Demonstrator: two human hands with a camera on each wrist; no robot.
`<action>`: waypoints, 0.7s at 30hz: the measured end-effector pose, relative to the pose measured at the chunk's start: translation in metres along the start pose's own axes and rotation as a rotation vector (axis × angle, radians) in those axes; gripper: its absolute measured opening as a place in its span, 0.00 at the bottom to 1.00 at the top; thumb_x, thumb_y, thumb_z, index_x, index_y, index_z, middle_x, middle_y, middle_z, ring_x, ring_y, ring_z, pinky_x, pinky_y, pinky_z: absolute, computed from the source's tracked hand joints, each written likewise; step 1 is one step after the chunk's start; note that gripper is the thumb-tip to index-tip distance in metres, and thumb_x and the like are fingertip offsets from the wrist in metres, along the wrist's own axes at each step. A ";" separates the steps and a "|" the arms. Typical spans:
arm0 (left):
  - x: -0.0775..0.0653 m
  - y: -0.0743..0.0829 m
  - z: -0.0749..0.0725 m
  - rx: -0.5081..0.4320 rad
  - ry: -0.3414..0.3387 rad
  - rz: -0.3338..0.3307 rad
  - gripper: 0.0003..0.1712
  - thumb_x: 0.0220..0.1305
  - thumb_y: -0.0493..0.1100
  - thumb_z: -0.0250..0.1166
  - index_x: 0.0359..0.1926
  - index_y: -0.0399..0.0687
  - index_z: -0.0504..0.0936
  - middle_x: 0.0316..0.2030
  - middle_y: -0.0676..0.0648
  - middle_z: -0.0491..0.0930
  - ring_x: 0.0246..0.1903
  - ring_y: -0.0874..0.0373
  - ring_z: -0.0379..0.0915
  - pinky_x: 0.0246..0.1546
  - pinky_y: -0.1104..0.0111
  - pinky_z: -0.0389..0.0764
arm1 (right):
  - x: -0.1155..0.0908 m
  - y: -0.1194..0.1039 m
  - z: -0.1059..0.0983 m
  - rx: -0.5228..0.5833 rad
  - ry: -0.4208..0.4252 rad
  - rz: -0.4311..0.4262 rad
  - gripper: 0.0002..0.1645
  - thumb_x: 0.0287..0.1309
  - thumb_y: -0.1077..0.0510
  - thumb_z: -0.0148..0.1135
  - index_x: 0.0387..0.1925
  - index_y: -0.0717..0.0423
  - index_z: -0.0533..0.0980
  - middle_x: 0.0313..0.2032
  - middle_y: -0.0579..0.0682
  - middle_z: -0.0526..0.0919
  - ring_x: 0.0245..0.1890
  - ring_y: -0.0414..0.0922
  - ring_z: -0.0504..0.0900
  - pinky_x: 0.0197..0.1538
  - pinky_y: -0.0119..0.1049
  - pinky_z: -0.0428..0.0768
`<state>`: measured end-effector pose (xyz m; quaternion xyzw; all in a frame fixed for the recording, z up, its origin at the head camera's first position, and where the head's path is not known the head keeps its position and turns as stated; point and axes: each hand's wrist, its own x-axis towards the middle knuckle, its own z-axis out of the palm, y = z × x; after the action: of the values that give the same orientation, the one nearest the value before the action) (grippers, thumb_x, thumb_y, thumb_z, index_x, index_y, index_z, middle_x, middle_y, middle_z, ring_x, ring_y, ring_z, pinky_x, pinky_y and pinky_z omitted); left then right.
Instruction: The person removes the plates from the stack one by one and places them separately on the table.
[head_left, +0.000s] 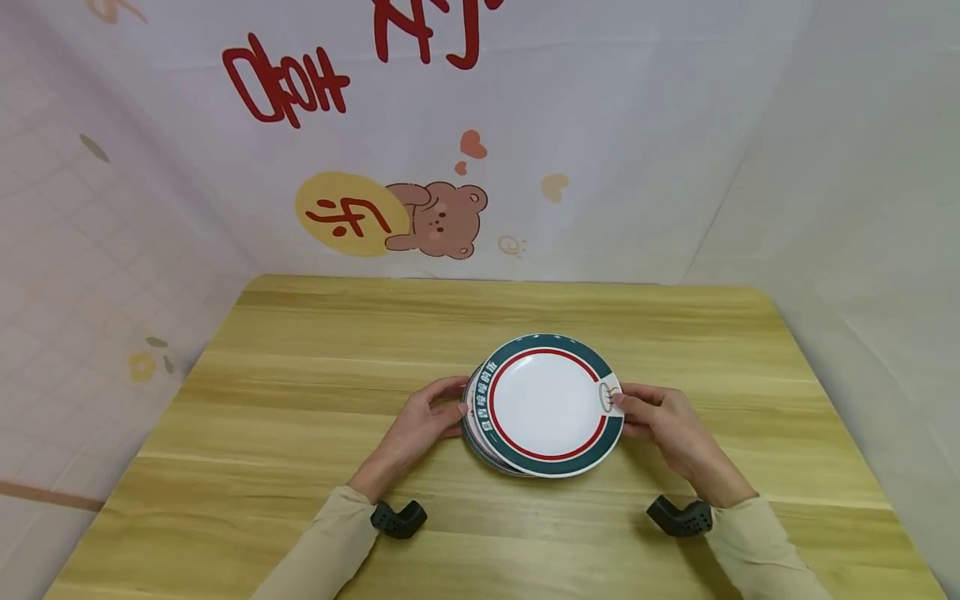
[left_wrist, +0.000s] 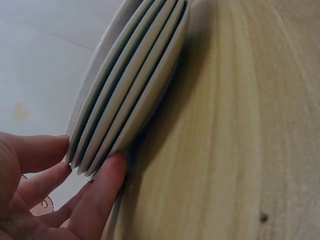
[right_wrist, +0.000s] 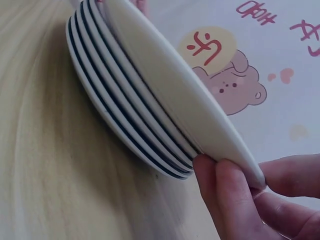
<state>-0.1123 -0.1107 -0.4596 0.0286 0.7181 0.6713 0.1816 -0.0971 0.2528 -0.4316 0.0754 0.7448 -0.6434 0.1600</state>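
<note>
Left hand has a plate stack pinched at 9 o'clock, right hand tightly pinches the top plate at 3, that side tipped up.

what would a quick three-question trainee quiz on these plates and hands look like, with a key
1. True or false: the left hand and the right hand are both touching plates.

2. Multiple choice: the top plate has a wide outer band. What is its main colour?
a) yellow
b) dark green
c) orange

3. Fill in the blank: the top plate sticks out past the plates below on the side of the ____ hand.

Key: 1 true; 2 b; 3 right.
</note>
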 end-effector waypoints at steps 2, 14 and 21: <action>0.000 0.000 0.000 -0.002 -0.004 0.004 0.28 0.75 0.35 0.62 0.73 0.40 0.71 0.67 0.35 0.71 0.59 0.45 0.78 0.52 0.59 0.87 | -0.001 0.000 -0.003 0.023 0.005 0.004 0.34 0.74 0.54 0.61 0.70 0.75 0.67 0.54 0.58 0.83 0.41 0.42 0.86 0.47 0.31 0.87; 0.001 -0.001 0.002 0.004 0.026 -0.008 0.27 0.74 0.33 0.62 0.72 0.40 0.72 0.67 0.35 0.72 0.58 0.45 0.79 0.49 0.61 0.88 | -0.005 0.001 -0.018 0.096 0.057 0.000 0.36 0.74 0.54 0.62 0.69 0.79 0.65 0.45 0.46 0.84 0.40 0.37 0.85 0.48 0.29 0.86; 0.002 -0.002 0.001 -0.010 0.011 0.002 0.28 0.74 0.33 0.62 0.72 0.38 0.71 0.67 0.34 0.71 0.57 0.46 0.79 0.49 0.62 0.87 | -0.007 0.004 -0.034 0.232 0.064 0.010 0.18 0.72 0.57 0.64 0.57 0.64 0.81 0.41 0.42 0.87 0.39 0.36 0.86 0.46 0.28 0.86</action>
<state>-0.1135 -0.1097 -0.4620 0.0247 0.7157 0.6752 0.1768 -0.0936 0.2879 -0.4288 0.1177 0.6697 -0.7217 0.1296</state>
